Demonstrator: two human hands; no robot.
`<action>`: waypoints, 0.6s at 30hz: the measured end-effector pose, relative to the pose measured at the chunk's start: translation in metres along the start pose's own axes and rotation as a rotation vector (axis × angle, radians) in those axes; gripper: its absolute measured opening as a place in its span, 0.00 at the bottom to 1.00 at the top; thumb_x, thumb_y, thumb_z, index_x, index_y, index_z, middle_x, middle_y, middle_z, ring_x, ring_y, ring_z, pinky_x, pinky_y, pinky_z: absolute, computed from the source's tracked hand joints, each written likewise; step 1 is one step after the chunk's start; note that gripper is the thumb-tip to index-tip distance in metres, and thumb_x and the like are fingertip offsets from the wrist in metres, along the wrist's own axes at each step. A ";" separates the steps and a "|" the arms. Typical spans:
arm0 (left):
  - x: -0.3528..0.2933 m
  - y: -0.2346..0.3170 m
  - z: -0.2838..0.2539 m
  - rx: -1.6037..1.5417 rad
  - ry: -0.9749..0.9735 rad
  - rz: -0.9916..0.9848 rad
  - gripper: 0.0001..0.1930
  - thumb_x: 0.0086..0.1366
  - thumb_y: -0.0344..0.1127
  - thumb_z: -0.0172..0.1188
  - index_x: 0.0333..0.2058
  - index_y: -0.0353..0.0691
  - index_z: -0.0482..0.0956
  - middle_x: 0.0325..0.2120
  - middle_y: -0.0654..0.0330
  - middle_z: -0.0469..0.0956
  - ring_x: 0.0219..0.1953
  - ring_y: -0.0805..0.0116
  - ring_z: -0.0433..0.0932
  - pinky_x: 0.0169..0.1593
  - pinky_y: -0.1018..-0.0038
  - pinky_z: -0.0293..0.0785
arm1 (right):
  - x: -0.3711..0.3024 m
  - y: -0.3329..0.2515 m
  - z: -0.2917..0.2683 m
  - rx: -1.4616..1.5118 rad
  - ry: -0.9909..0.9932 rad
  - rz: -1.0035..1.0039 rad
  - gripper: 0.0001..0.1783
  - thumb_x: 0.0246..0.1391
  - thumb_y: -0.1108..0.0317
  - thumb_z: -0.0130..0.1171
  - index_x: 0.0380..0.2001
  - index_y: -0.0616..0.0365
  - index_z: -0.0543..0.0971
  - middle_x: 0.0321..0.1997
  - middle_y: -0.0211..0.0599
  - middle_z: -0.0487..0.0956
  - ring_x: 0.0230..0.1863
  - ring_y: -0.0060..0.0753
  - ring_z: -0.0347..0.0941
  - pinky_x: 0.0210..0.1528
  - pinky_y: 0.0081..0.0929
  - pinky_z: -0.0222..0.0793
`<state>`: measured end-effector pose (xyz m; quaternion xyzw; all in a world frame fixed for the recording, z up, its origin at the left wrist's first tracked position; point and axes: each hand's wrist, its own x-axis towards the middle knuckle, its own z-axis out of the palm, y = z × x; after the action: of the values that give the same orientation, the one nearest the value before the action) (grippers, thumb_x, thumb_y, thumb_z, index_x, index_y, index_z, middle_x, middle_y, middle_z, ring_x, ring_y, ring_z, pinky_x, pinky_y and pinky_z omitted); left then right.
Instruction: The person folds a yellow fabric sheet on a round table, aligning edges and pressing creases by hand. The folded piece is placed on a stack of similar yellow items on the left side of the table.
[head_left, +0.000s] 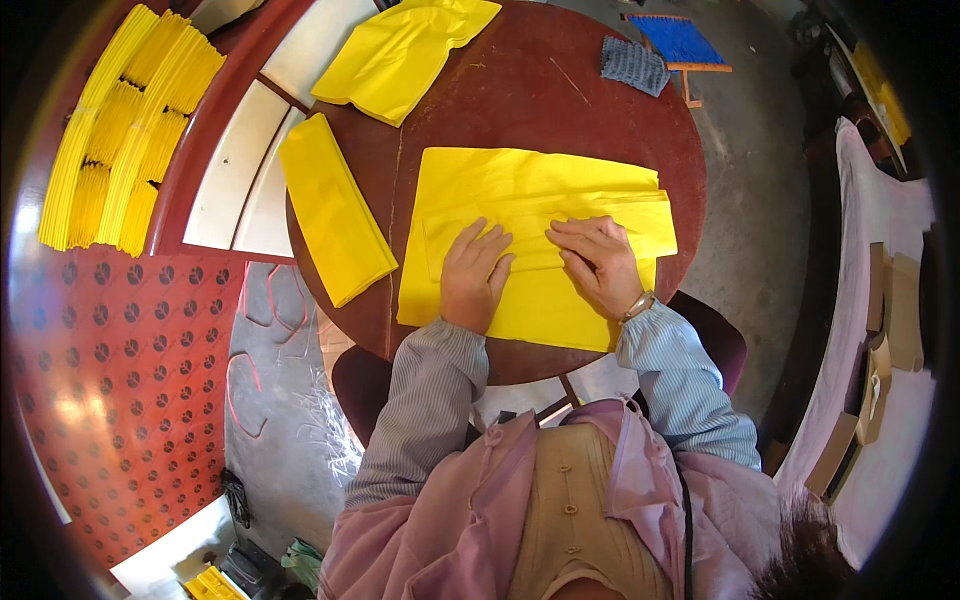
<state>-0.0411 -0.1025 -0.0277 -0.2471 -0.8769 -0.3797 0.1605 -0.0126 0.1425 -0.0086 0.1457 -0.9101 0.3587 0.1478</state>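
A flat yellow cloth-like sheet [530, 312] lies on the round table in front of me, with a folded yellow piece [640, 222] lying across its middle. My left hand [474, 272] rests on the left part of the folded piece, its fingers stretched out and the thumb apart. On the right, my right hand [600, 262] presses on the same piece, fingers extended toward the left and thumb spread. A bracelet [638, 306] circles my right wrist. Left of the sheet lies a narrow folded yellow bundle [338, 210]. Farther off, a loose yellow sheet [405, 55] overhangs the table's far left edge.
The dark red round table [500, 90] carries a grey-blue knitted cloth [634, 66] at its far right. Beyond stands a stool with a blue seat [683, 40]. Tall stacks of folded yellow pieces [125, 130] are at far left. Cardboard boxes [880, 380] lie at right.
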 end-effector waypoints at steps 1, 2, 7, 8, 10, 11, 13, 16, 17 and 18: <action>0.000 0.000 0.000 0.017 0.026 -0.005 0.15 0.59 0.25 0.75 0.46 0.38 0.88 0.51 0.51 0.87 0.62 0.45 0.80 0.64 0.55 0.76 | 0.000 0.001 -0.001 0.042 0.039 0.001 0.12 0.61 0.70 0.70 0.47 0.56 0.92 0.50 0.37 0.91 0.52 0.41 0.81 0.58 0.42 0.72; -0.001 0.001 0.001 0.028 0.056 -0.008 0.13 0.57 0.24 0.76 0.43 0.37 0.89 0.48 0.51 0.88 0.59 0.46 0.81 0.61 0.56 0.77 | -0.001 0.001 -0.003 0.074 0.053 0.017 0.11 0.59 0.70 0.71 0.45 0.56 0.92 0.48 0.37 0.91 0.50 0.40 0.81 0.57 0.42 0.72; 0.000 0.005 -0.004 0.106 0.138 -0.027 0.12 0.52 0.27 0.80 0.28 0.38 0.83 0.33 0.55 0.84 0.44 0.50 0.81 0.49 0.57 0.75 | -0.005 0.004 -0.012 0.177 0.085 0.077 0.08 0.54 0.67 0.76 0.37 0.56 0.93 0.41 0.38 0.91 0.43 0.39 0.80 0.51 0.41 0.72; 0.000 0.005 -0.006 0.124 0.129 -0.036 0.13 0.52 0.27 0.81 0.26 0.39 0.81 0.31 0.56 0.82 0.41 0.50 0.79 0.47 0.57 0.73 | -0.006 0.005 -0.013 0.186 0.086 0.080 0.06 0.54 0.67 0.76 0.34 0.56 0.92 0.39 0.37 0.90 0.42 0.39 0.80 0.50 0.41 0.71; 0.000 0.006 -0.007 0.151 0.122 -0.030 0.16 0.52 0.29 0.81 0.24 0.41 0.77 0.27 0.57 0.78 0.38 0.51 0.77 0.44 0.56 0.70 | -0.007 0.005 -0.016 0.221 0.109 0.091 0.05 0.53 0.68 0.77 0.29 0.56 0.90 0.36 0.36 0.89 0.41 0.38 0.79 0.49 0.40 0.71; -0.001 0.007 -0.008 0.161 0.125 -0.017 0.17 0.52 0.30 0.81 0.23 0.42 0.75 0.27 0.58 0.76 0.37 0.51 0.75 0.43 0.56 0.68 | -0.007 0.003 -0.018 0.175 0.110 0.101 0.06 0.52 0.68 0.77 0.28 0.56 0.89 0.34 0.35 0.88 0.40 0.38 0.79 0.48 0.40 0.71; -0.001 0.008 -0.008 0.178 0.100 -0.025 0.16 0.53 0.31 0.80 0.25 0.42 0.76 0.28 0.58 0.77 0.38 0.51 0.75 0.44 0.56 0.68 | -0.005 -0.002 -0.019 0.092 0.116 0.122 0.07 0.50 0.69 0.77 0.26 0.56 0.86 0.31 0.34 0.85 0.39 0.39 0.78 0.47 0.41 0.70; 0.001 0.011 -0.006 0.165 0.065 -0.035 0.10 0.57 0.30 0.76 0.31 0.41 0.81 0.34 0.58 0.81 0.45 0.50 0.79 0.50 0.55 0.71 | 0.000 -0.017 -0.012 -0.148 0.028 0.179 0.07 0.48 0.72 0.73 0.32 0.55 0.86 0.34 0.36 0.84 0.41 0.43 0.77 0.48 0.41 0.69; 0.003 0.012 -0.004 0.139 0.085 -0.002 0.09 0.58 0.29 0.74 0.34 0.41 0.82 0.37 0.57 0.83 0.48 0.50 0.79 0.52 0.55 0.73 | 0.004 -0.022 -0.005 -0.144 0.036 0.097 0.10 0.48 0.73 0.72 0.37 0.55 0.86 0.38 0.36 0.84 0.44 0.44 0.77 0.50 0.41 0.69; 0.004 0.012 -0.002 0.114 0.104 0.028 0.08 0.59 0.28 0.72 0.37 0.40 0.84 0.39 0.57 0.84 0.50 0.50 0.80 0.54 0.55 0.74 | 0.009 -0.026 0.002 -0.136 0.038 0.026 0.13 0.49 0.73 0.71 0.41 0.54 0.86 0.43 0.37 0.85 0.47 0.45 0.77 0.52 0.41 0.69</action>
<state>-0.0380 -0.0958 -0.0170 -0.2299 -0.8840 -0.3392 0.2248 -0.0111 0.1211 0.0090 0.1167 -0.9311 0.3009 0.1700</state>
